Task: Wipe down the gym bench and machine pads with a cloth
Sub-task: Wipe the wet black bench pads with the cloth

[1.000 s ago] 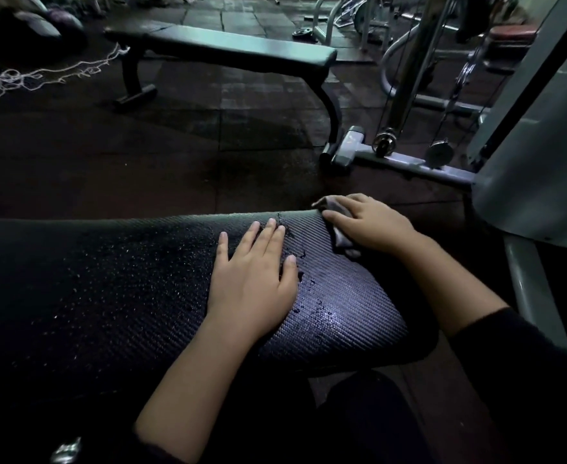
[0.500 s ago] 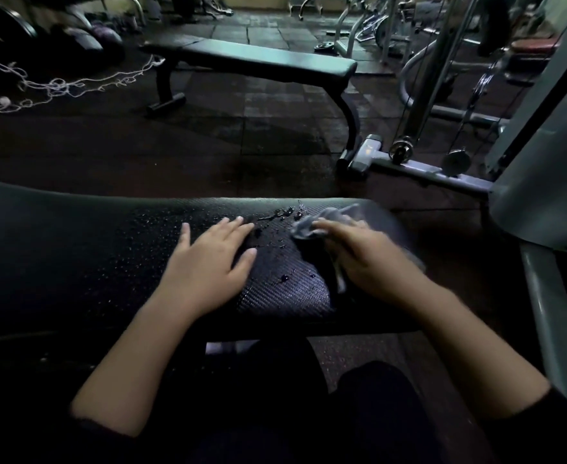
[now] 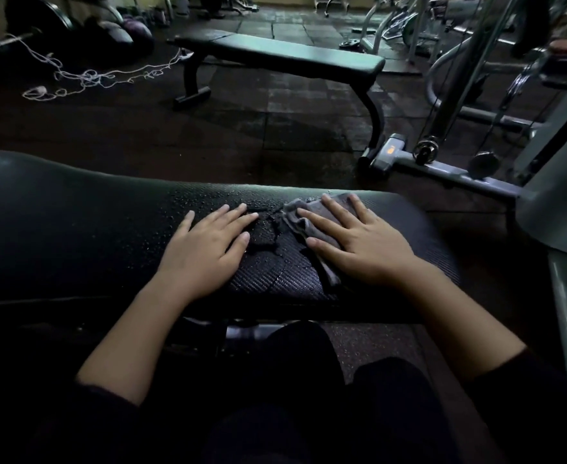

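A black textured bench pad (image 3: pixel 74 229) runs across the view in front of me, with water droplets scattered over its middle. My left hand (image 3: pixel 205 249) rests flat on the pad, fingers spread, holding nothing. Just right of it, my right hand (image 3: pixel 359 246) presses flat on a crumpled grey cloth (image 3: pixel 300 217) that lies on the wet patch near the pad's right end. Part of the cloth shows beyond the fingertips and under the palm.
A second flat black bench (image 3: pixel 292 58) stands on the dark rubber floor behind. A cable machine frame (image 3: pixel 442 169) and its grey shroud (image 3: pixel 556 202) stand at the right. A tangled white rope (image 3: pixel 84 77) lies on the floor at the back left. My dark-clothed legs are below the pad.
My right hand has slid the cloth from the pad's right edge toward the middle and now lies flat on it. My left hand has shifted slightly left. The view has tilted up.
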The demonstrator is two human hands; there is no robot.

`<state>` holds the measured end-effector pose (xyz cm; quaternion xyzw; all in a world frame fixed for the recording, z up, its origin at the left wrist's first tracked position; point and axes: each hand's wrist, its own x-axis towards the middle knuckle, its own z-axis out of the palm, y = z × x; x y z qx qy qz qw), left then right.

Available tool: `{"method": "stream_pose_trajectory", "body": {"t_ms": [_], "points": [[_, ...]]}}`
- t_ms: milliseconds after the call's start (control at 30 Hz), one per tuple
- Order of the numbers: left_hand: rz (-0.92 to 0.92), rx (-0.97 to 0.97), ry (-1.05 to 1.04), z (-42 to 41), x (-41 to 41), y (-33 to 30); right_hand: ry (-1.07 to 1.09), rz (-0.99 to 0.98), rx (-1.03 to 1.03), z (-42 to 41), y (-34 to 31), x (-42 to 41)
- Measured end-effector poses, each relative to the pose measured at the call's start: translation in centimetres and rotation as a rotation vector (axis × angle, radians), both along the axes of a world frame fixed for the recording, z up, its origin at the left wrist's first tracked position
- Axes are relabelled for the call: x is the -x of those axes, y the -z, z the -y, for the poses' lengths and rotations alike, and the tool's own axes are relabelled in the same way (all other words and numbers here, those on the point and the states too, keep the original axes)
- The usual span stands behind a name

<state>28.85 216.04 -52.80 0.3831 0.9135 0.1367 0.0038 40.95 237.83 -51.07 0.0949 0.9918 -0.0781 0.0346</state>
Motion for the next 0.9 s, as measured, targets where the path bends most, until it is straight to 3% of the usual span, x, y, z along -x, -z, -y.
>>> {"method": "stream_pose_trajectory", "body": {"t_ms": [167,367,567,700,900], "points": [[0.049,-0.178,0.044,1.3,2.5,0.5,-0.165,-0.089,-0.082,4.4,0.7,0.4],[0.004,-0.175,0.013,1.6,2.6,0.9,-0.42,-0.206,-0.172,2.4,1.9,-4.7],[-0.008,-0.16,0.013,1.7,2.7,1.1,-0.282,-0.148,-0.073,-2.2,1.5,-3.9],[0.003,-0.175,0.008,1.6,2.5,0.9,-0.166,-0.1,-0.063,-0.6,1.1,0.0],[0.043,-0.227,0.022,1.8,2.8,0.8,-0.367,-0.185,-0.129,7.1,1.4,-0.3]]}}
